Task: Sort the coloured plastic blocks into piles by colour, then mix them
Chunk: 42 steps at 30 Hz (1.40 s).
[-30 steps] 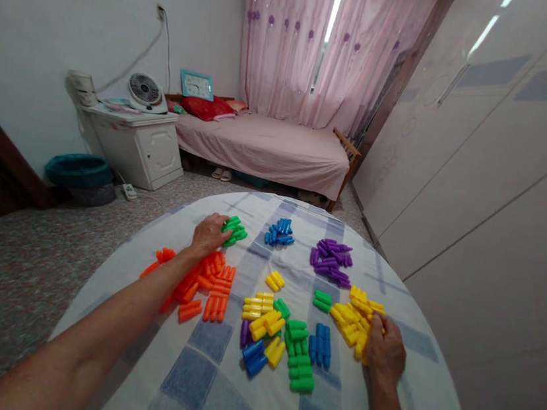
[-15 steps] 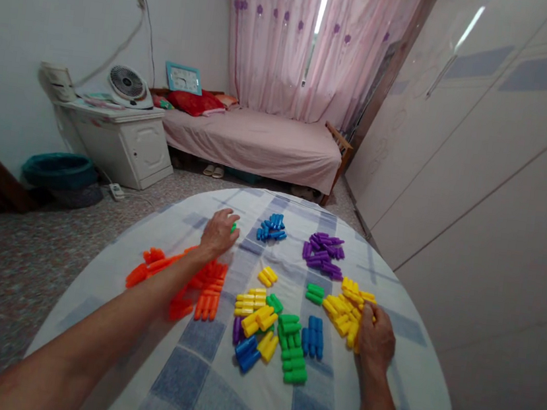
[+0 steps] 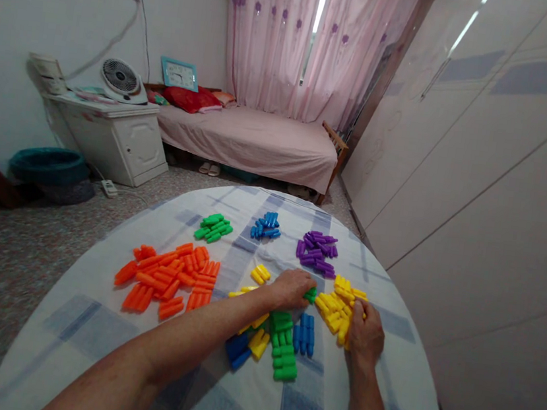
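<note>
On a round table with a blue-checked cloth lie plastic capsule-shaped pieces sorted by colour. My left hand reaches across the middle and closes over two green pieces. My right hand rests, fingers curled, against the yellow pile at the right. Further off lie an orange pile, a green pile, a blue pile and a purple pile. A mixed cluster of yellow, green and blue pieces sits under my left forearm.
Beyond the table stand a pink bed, a white cabinet with a fan, a teal basin on the floor and pink curtains. A white wardrobe runs along the right side, close to the table's edge.
My left hand left the green pile at the far left and moved right and nearer, onto the two green pieces beside the yellow pile. The camera tilted slightly; my right hand stayed by the yellow pile.
</note>
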Tool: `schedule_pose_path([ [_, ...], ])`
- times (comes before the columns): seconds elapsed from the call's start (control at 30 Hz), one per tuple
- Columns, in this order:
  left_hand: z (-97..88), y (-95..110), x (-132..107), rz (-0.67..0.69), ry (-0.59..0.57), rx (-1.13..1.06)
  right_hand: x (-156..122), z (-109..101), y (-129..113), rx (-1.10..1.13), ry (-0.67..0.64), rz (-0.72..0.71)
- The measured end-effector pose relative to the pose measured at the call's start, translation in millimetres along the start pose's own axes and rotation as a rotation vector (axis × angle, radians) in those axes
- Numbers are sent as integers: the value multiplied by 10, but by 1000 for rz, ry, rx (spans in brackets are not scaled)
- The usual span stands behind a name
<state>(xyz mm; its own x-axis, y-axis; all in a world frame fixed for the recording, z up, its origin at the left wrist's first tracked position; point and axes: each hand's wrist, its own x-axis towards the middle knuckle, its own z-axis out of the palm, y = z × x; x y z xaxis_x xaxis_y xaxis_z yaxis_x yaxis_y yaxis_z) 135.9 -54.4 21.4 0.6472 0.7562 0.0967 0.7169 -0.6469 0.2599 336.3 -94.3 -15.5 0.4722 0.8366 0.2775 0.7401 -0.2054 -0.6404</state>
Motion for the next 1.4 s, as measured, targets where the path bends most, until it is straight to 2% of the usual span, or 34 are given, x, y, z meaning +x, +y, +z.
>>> schedule_pose_path([
  [0.17,-23,42,-49,-75,2,30,5,8,16,-6,-1,10],
  [0.27,-77,-91,-147,-99,68,43,10,10,28,-11,-17,21],
  [0.4,-263,-549,-384,-220,157,127,15,7,28,-8,-24,20],
  [0.6,-570,-1410,-820,-539,284,268,22,19,33,-27,-11,3],
  [0.67,-596,-1575,-925,-570,290,286,24,24,38,-36,-9,7],
  [0.73,-583,-1656,-991,-567,292,294,23,26,40,-34,-4,17],
  [0.93,-525,-1649,-997,-522,305,312,21,26,35,-41,-11,22],
  [1.07,-559,-1525,-944,-494,322,312,18,22,30,-39,-11,24],
  [1.23,-524,-1135,-947,-371,332,213,11,12,20,-30,-15,13],
  [1.3,-460,-958,-996,-311,306,174,12,12,21,-23,-8,3],
  [1.4,-346,-725,-1119,-293,244,54,16,14,25,-18,1,3],
])
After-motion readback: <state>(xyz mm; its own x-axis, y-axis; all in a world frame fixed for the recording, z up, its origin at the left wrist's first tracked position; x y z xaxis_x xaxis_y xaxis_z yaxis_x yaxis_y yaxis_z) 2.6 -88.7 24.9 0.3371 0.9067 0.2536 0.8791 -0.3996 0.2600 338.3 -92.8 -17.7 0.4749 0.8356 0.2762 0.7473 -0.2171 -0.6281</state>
